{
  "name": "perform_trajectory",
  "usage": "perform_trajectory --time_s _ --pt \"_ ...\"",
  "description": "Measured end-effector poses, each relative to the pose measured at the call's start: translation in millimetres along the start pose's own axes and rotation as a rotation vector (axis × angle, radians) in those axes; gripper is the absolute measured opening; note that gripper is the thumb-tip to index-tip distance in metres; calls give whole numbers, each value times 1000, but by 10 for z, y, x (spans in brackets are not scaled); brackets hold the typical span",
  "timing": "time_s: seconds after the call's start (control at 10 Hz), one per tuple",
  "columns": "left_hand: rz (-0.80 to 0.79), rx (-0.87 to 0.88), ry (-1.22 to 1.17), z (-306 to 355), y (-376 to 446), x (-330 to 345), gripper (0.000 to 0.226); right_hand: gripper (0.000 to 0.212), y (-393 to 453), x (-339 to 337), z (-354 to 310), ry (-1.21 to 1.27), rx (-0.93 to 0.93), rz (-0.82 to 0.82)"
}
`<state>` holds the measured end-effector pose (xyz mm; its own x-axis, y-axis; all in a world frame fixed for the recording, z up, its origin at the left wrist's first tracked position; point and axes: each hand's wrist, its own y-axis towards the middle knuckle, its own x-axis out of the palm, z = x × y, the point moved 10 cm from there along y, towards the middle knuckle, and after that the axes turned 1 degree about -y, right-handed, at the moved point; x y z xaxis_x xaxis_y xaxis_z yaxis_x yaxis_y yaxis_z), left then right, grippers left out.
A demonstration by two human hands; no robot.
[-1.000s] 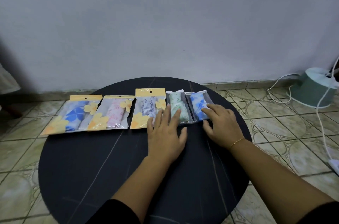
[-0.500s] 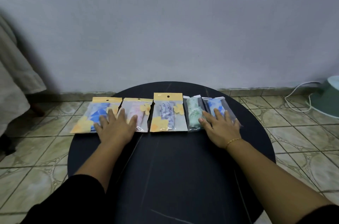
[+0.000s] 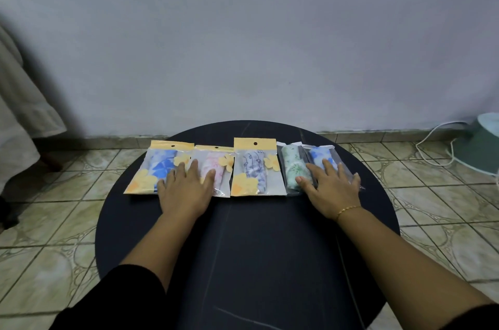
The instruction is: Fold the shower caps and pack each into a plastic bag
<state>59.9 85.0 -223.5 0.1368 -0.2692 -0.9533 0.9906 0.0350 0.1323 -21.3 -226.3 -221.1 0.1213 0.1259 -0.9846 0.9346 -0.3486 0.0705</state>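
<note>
Head: both hands flat on packed bags

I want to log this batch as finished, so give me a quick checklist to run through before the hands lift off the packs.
1. Five packs in one row on the table: ok.
2. A cap inside each, from the blue pack to the far-right pack: ok.
3. Packs sealed: cannot tell.
4. Row straight: not ok, the purple pack sits higher.
5. Left hand and right hand flat, gripping nothing: ok.
6. Loose caps left on the table: none seen, ok.
</note>
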Motion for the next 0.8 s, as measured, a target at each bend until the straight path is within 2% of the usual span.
perform_trajectory --time_s 0.1,0.3,0.7,0.8 --pt "70 -16 1 -83 42 -118 65 62 21 -21 -12 10 -2 9" --pt "-27 -91 -11 -256 116 -15 67 59 63 109 -14 45 7 -79" --pt "-34 -66 -11 -125 29 -14 69 60 86 91 -20 39 -37 -98" --pt "20 -35 -13 -80 0 -75 68 63 67 21 -40 23 -50 -41"
